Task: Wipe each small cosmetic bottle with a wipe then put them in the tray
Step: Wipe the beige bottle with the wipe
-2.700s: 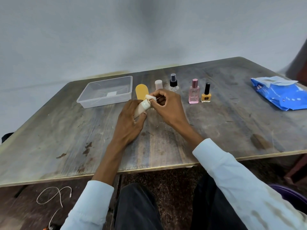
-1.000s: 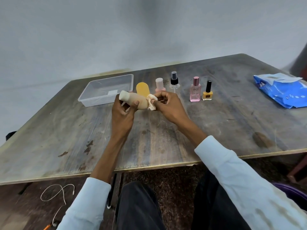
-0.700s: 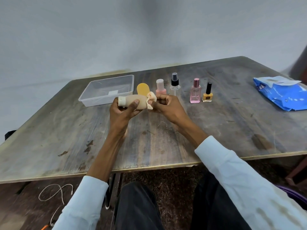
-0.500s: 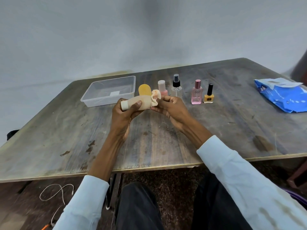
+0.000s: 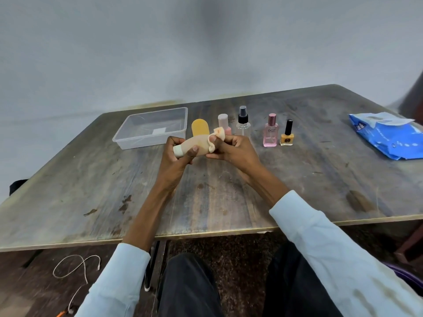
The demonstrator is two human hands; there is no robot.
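My left hand [image 5: 175, 161] grips a beige tube bottle [image 5: 194, 146] lying sideways, its white cap to the left. My right hand [image 5: 235, 151] presses a crumpled white wipe [image 5: 215, 138] against the tube's right end. Both hands hover above the table's middle. Behind them stand a yellow bottle [image 5: 199, 126], a pink bottle [image 5: 223, 123], a clear spray bottle [image 5: 242, 122], a pink perfume bottle [image 5: 270, 131] and a yellow nail polish [image 5: 287, 133]. A clear plastic tray [image 5: 128, 139] sits at the back left with no bottles in it.
A blue wipes pack [image 5: 389, 138] lies at the right side of the worn wooden table [image 5: 309, 179]. A white cord [image 5: 75, 271] lies on the floor below the table's front edge at the left.
The tube has been turned from steeply tilted to lying sideways with its cap to the left. The wipe has stayed at its right end, and both hands have shifted slightly.
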